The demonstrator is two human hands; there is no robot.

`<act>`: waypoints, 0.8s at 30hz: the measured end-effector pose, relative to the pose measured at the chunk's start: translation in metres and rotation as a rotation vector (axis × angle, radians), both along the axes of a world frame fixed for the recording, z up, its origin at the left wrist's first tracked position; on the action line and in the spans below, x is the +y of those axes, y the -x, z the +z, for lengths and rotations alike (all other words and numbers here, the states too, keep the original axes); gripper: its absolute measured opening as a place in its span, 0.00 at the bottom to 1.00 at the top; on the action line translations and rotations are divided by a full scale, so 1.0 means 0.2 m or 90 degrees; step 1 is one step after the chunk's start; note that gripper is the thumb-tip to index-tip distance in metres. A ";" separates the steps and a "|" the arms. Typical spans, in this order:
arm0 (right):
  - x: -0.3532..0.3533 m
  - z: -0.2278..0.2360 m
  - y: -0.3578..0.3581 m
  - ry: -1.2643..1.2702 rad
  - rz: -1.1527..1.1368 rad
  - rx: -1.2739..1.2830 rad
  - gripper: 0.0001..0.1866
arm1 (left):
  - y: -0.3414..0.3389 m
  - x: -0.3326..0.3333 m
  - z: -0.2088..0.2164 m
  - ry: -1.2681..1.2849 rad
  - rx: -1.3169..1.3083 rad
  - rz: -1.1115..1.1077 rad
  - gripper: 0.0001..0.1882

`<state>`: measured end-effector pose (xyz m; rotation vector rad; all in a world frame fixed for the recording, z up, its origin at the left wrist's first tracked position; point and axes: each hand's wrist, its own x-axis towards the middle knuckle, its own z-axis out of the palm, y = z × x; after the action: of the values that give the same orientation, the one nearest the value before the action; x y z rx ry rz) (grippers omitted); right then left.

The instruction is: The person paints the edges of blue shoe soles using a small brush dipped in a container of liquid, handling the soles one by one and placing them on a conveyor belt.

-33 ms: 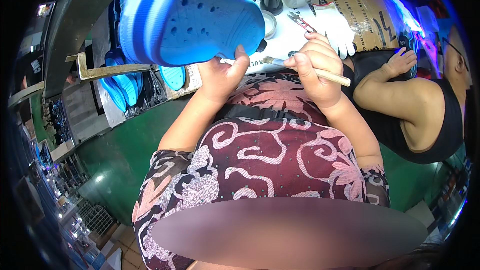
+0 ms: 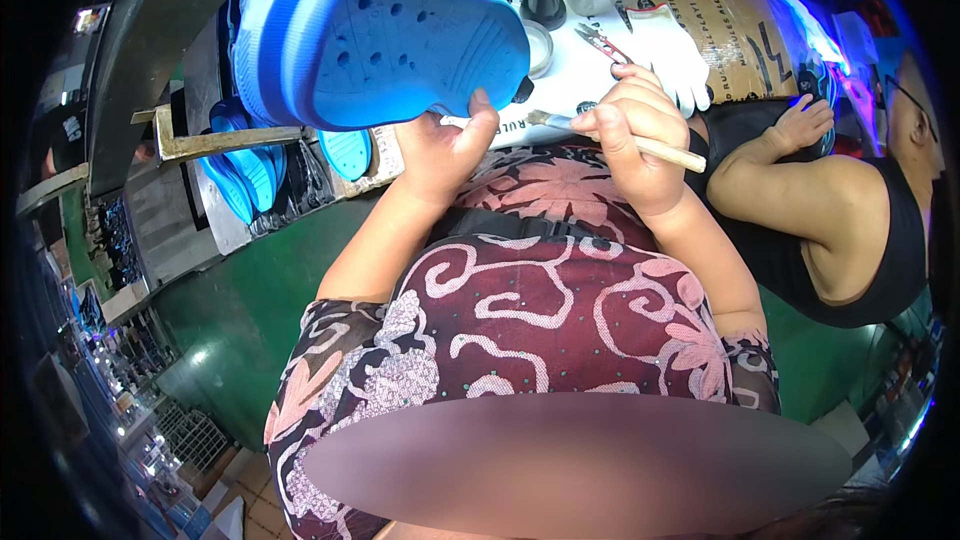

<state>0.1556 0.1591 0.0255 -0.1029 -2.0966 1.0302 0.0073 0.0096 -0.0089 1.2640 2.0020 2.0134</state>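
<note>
Watching from afar, I see the white-covered table [image 2: 565, 60] and, raised at its left, the big blue clog [image 2: 385, 40]. The left hand [image 2: 445, 148] grips the clog's near edge, thumb in front, fingers hidden behind; the right hand [image 2: 638, 130] is closed round a wooden-handled brush [image 2: 672, 154], its bristles pointing left, near the clog yet apart from it. I judge that good brushwork wants a steady left-hand hold, a light right-hand grip and thin, even strokes along the surface.
</note>
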 end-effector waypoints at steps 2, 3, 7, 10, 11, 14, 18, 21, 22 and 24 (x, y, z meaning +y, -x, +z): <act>0.00 0.00 0.00 0.022 -0.006 0.019 0.12 | 0.01 -0.01 -0.01 0.008 0.033 -0.006 0.21; 0.00 0.02 0.01 0.035 -0.006 0.028 0.12 | 0.01 -0.02 -0.02 0.021 0.050 -0.015 0.23; 0.01 0.03 0.03 -0.023 0.003 0.005 0.13 | -0.01 -0.01 0.00 0.037 0.014 -0.047 0.27; 0.00 0.00 0.03 -0.039 0.003 0.004 0.13 | 0.00 -0.01 -0.01 0.038 0.022 -0.050 0.27; 0.00 0.00 0.02 -0.015 0.009 0.001 0.13 | 0.00 0.00 0.00 0.013 0.031 -0.030 0.23; 0.02 0.00 -0.01 0.038 0.013 -0.006 0.15 | -0.02 0.03 0.03 -0.042 0.032 0.017 0.16; 0.03 0.00 -0.03 0.060 -0.024 -0.005 0.20 | -0.03 0.04 0.05 -0.035 0.007 0.019 0.16; 0.05 0.00 -0.06 0.080 -0.052 0.008 0.20 | -0.02 0.03 0.08 -0.021 -0.049 0.000 0.16; 0.07 0.01 -0.07 0.093 -0.063 0.014 0.21 | 0.00 0.04 0.10 -0.025 -0.072 -0.014 0.17; 0.09 -0.01 -0.10 0.137 -0.086 0.023 0.21 | 0.08 -0.01 0.18 0.050 -0.137 0.014 0.25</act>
<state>0.1756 0.1762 0.0244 -0.3261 -1.9128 1.1621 -0.0086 0.0069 0.0265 0.9692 1.9810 1.9630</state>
